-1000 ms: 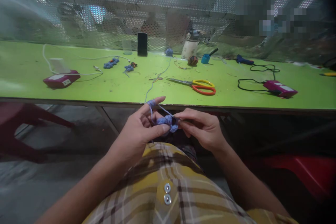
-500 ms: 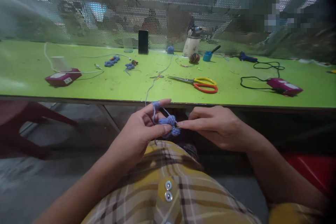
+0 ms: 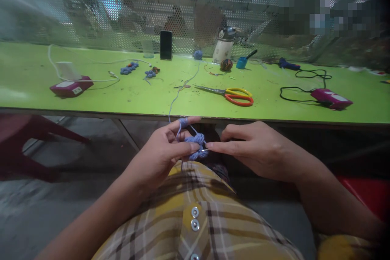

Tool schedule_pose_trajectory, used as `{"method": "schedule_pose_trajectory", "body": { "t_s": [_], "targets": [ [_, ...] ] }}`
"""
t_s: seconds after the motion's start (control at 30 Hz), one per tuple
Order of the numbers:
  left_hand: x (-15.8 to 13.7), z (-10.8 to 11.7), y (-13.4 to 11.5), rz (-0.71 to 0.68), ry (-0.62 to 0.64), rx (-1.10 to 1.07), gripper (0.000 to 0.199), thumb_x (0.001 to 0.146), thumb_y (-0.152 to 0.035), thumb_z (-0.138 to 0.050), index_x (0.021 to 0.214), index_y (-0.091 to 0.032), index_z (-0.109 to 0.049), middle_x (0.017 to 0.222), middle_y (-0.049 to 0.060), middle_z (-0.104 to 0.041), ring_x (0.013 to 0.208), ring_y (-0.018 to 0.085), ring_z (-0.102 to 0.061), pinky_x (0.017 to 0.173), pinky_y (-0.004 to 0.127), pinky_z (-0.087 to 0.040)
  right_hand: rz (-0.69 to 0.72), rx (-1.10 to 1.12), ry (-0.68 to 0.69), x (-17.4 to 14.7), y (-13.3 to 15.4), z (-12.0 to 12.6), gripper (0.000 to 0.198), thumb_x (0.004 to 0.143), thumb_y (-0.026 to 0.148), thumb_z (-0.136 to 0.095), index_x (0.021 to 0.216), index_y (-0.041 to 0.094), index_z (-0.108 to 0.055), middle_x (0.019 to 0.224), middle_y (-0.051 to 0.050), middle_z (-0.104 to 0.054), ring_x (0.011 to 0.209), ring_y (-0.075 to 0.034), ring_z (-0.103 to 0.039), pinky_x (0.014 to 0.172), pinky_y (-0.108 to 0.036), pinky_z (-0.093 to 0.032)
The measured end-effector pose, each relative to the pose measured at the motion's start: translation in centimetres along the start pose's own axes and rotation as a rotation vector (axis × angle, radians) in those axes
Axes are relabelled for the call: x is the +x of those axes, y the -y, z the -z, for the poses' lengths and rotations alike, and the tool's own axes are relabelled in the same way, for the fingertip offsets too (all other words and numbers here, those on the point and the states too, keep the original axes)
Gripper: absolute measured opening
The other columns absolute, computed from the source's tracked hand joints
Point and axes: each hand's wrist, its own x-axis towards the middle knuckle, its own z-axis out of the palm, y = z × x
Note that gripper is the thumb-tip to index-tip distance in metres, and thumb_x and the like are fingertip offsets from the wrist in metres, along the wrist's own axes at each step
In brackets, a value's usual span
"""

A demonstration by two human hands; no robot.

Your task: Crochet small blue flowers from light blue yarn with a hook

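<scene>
Between thumb and fingers, my left hand (image 3: 166,144) pinches a small blue-violet crochet piece (image 3: 198,139) with puffy petals. Blue yarn (image 3: 183,122) is wound round its raised index finger, and the strand (image 3: 176,98) runs over the table edge to a ball of blue yarn (image 3: 198,55) at the back. My right hand (image 3: 256,146) is closed on a thin metal crochet hook (image 3: 204,150), whose shaft lies against the piece's right side. Its handle is hidden in the fingers. Both hands are just in front of the table, above my lap.
On the green table (image 3: 137,101) lie scissors (image 3: 234,95) with yellow and orange handles. Behind them are a multicoloured yarn ball (image 3: 226,65), a flask (image 3: 223,46), a blue pot (image 3: 241,63) and a phone (image 3: 166,44). Finished crochet pieces (image 3: 129,68) lie left, near a magenta power socket (image 3: 71,86).
The crochet piece is turned slightly in my left hand, and more of the hook's metal shaft shows. My hands stay nearly in place; the view has tilted down a little.
</scene>
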Motion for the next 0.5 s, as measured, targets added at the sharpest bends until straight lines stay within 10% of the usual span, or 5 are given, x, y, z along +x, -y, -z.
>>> {"method": "schedule_pose_trajectory", "body": {
  "t_s": [0.5],
  "targets": [
    [0.3, 0.0, 0.3, -0.021, -0.051, 0.066, 0.053, 0.064, -0.008, -0.078, 0.115, -0.016, -0.068, 0.066, -0.003, -0.057, 0.056, 0.009, -0.050, 0.057, 0.023, -0.037, 0.014, -0.144, 0.065, 0.5, 1.2, 0.9, 0.035, 0.097, 0.010, -0.039, 0.115, 0.017, -0.067, 0.078, -0.005, -0.059, 0.061, -0.015, -0.047, 0.056, -0.028, -0.031]
  ]
}}
